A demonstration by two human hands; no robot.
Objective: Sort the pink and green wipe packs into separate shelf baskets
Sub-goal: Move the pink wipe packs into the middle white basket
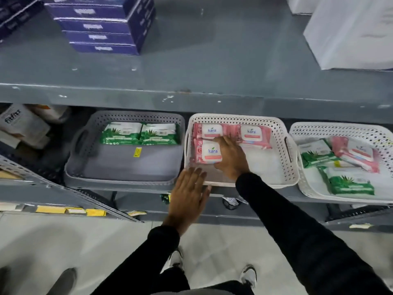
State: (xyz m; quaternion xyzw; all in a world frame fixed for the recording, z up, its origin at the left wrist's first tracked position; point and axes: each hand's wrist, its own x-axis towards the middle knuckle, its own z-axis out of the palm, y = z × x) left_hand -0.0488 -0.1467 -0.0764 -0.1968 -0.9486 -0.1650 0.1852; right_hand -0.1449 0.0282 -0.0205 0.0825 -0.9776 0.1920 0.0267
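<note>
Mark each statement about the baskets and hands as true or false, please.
1. The grey basket holds two green packs. True.
2. The right hand rests on a green pack. False: it touches a pink pack in the middle basket.
3. The right basket holds both colours. True.
4. The left hand holds a pack. False: it is empty, at the middle basket's front rim.

Head view: close, looking forward-down at shelf point(191, 96), floor below.
</note>
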